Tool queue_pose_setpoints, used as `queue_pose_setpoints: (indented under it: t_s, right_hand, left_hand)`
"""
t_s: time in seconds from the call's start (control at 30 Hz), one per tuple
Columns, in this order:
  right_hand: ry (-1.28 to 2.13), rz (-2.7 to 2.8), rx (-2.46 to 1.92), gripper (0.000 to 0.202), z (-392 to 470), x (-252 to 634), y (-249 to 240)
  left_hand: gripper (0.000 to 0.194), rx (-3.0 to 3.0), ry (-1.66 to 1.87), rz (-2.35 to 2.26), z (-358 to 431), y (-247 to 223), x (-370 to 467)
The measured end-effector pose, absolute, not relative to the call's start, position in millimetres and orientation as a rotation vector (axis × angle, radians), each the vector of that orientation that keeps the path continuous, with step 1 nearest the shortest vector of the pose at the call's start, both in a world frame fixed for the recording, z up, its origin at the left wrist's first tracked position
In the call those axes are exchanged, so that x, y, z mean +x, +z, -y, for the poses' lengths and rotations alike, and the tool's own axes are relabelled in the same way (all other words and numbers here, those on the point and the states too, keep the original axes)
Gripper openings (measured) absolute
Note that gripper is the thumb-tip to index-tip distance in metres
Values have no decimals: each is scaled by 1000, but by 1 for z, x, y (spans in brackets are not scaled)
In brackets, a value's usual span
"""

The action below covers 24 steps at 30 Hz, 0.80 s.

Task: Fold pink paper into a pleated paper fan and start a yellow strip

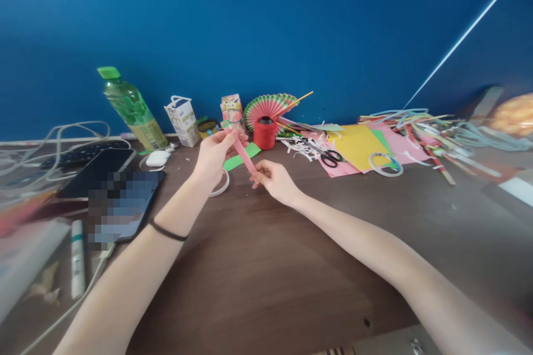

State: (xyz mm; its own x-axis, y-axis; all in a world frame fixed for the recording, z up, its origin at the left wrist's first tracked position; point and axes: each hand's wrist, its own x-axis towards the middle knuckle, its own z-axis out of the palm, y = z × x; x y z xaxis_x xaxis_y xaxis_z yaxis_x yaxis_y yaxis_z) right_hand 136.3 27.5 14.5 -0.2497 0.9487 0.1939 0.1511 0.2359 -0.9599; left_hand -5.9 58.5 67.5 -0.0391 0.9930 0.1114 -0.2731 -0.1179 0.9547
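Note:
A narrow pink paper strip (245, 156) slants between my two hands above the table, with a bit of green at its upper end. My left hand (213, 154) pinches it near that upper end. The fingers of my right hand (275, 180) are closed on its lower end. Behind the strip lies a green paper piece (251, 150). A roll of white tape (225, 184) rests beside my left hand, partly covered by it. Just beyond stand a red thread spool (264, 134) and a pink and green folded paper fan (266, 106).
Black-handled scissors (331, 158) lie among white paper scraps, near yellow paper (353, 144) and another tape roll (385, 165). Thin strips are heaped at right. Leftward are a green bottle (132, 108), a small carton (183, 122), white earbuds case (157, 158), phones, a marker (77, 258) and cables.

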Motion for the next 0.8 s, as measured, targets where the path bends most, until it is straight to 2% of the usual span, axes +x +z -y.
queue_pose_setpoints:
  t_s: [0.47,0.7,0.8]
  right_hand:
    - [1051,1648,-1024,4,-30,138,11]
    - [1085,1572,-1080,4,-34,139,7]
    - [1090,1531,-1087,4,-36,140,5]
  left_hand:
    - [11,934,1435,-926,-55,75,-3]
    - [4,878,1287,-807,-62,70,-5]
    - [10,915,1288,-771,-61,70,-4]
